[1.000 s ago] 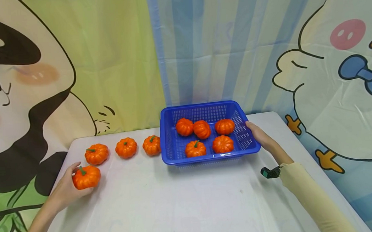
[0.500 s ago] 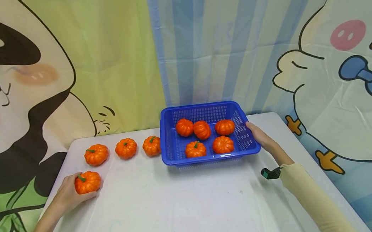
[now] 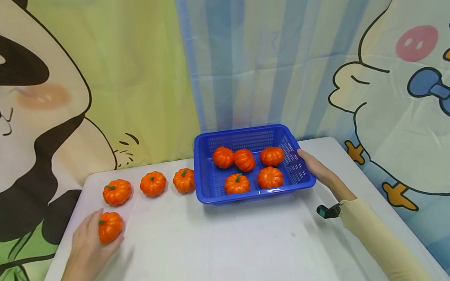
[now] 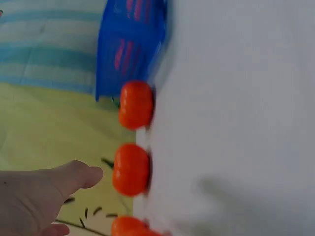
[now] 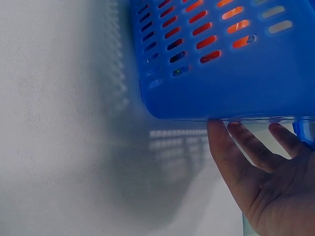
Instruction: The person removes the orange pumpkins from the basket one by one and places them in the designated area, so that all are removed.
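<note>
At the table's left, my left hand (image 3: 88, 252) is around the near side of an orange toy pumpkin (image 3: 111, 228) on the table, its fingers partly covering it. In the left wrist view the thumb (image 4: 78, 175) sticks out straight, touching nothing there. My right hand (image 3: 316, 165) is at the right side of a blue plastic basket (image 3: 259, 193). In the right wrist view its fingers (image 5: 224, 152) reach the basket wall, fairly straight, tips partly hidden by the corner. Several orange pumpkins, one with a green stem (image 3: 237, 184), lie in the basket.
Three more toy pumpkins stand along the back left: one above my left hand (image 3: 117, 192), a middle pumpkin (image 3: 153, 184) and a third pumpkin (image 3: 184, 180) against the basket. A white cloth covers the table (image 3: 201, 253). A printed curtain (image 3: 236, 71) hangs behind.
My left hand has lowered the pumpkin slightly toward the front onto the table, and its fingers have loosened. The right hand and basket have stayed put; the head view tilts up slightly.
</note>
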{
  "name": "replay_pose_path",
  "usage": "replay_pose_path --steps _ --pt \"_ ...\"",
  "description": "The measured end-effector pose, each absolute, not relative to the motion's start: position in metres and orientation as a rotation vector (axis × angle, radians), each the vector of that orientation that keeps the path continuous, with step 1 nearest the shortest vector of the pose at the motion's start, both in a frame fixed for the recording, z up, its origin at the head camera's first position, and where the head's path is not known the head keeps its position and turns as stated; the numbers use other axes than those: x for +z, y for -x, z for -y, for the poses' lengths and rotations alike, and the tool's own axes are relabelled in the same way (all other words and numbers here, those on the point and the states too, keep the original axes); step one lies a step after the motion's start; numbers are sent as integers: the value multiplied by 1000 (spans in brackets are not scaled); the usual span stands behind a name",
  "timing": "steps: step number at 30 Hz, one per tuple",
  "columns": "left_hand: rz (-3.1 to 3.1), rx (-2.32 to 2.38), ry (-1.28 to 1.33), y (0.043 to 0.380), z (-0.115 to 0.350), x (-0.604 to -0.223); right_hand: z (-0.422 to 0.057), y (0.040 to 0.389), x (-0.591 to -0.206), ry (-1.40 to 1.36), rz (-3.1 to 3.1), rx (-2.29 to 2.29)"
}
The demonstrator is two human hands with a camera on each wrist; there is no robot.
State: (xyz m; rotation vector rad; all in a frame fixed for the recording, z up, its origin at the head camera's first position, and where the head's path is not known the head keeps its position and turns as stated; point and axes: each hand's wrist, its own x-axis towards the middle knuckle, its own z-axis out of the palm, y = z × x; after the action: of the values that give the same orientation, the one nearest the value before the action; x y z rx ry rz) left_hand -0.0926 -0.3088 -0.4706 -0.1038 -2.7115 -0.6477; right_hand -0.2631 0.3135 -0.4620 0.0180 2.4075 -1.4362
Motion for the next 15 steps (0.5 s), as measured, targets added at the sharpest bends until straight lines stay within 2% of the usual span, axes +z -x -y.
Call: replay_pose_path --steps 7,15 --pt "2896 -817 63 57 238 -476 -316 263 -465 -19 -2405 -1439" --pt "2991 -1099 -5 46 212 -489 -314 264 -463 -4 -2396 -1454"
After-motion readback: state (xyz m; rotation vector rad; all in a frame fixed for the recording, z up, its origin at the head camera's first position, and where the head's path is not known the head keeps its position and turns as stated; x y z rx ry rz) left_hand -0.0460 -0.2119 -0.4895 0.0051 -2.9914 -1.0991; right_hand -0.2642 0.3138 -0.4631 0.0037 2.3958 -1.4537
